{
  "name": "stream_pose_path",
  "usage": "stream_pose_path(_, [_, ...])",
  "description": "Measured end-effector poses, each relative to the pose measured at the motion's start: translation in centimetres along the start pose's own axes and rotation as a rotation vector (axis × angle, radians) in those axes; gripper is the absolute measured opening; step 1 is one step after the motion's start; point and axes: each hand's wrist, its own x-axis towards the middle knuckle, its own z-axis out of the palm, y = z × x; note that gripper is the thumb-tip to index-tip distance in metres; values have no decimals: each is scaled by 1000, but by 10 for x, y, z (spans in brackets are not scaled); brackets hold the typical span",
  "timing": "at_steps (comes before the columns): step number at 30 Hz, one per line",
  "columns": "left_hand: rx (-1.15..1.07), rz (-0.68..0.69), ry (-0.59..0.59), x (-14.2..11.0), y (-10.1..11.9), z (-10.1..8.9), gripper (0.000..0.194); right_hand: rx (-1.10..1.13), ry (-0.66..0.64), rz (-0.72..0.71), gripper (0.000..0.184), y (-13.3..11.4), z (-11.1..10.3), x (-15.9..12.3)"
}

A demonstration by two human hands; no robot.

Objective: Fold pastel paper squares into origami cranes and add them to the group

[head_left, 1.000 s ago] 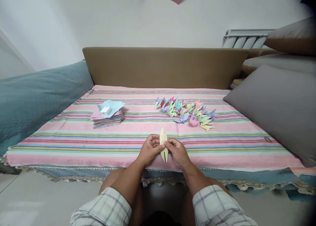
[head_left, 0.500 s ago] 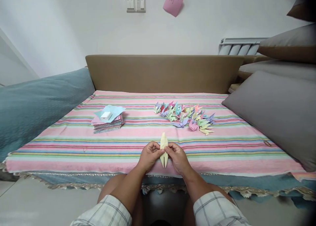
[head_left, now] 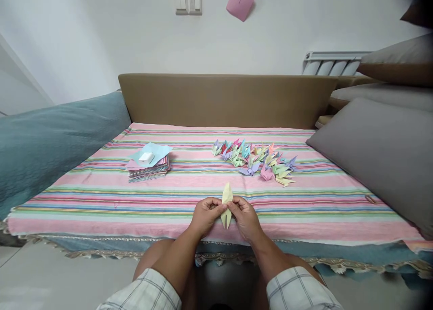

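Note:
A pale yellow piece of folded origami paper (head_left: 227,193) is held upright between my hands, near the front edge of the seat. Its upper end is a broad point, and its lower end splits into two narrow legs. My left hand (head_left: 207,214) pinches its left side between thumb and fingers. From the other side, my right hand (head_left: 246,216) pinches the right edge, the two thumbs almost meeting at the paper's middle. Just beyond my hands lies a group of folded paper cranes (head_left: 252,161) in several colours.
A stack of coloured paper squares (head_left: 149,172) with a small white block (head_left: 146,158) on top stands to the left. The striped cloth (head_left: 101,201) covers the seat. Grey cushions (head_left: 379,152) border the right, a blue-green armrest (head_left: 61,138) the left.
The view has shifted slightly. The yellow paper is tilted a little to the right at its top, and its two lower legs have spread a bit. Both hands keep their pinch.

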Motion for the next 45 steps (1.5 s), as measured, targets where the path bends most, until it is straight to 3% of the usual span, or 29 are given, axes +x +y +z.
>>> stream_pose_path(11, [-26,80,-13,-3,3,4,28,27,-48,31,22,-4,1,-1])
stream_pose_path(22, [-66,61,-11,-3,0,4,39,37,-56,61,25,-4,1,-1])
stream_pose_path(27, [-62,42,-96,-3,0,4,44,15,-66,58,29,-8,2,-1])
stream_pose_path(33, [36,36,-144,-5,2,5,43,-20,-40,60,24,-8,2,-1])
stream_pose_path(38, [122,14,-251,-2,2,2,41,16,-10,28,20,-2,1,-1])
stream_pose_path(45, [157,-43,-255,0,-3,-1,36,18,-54,39,22,-4,-1,-2])
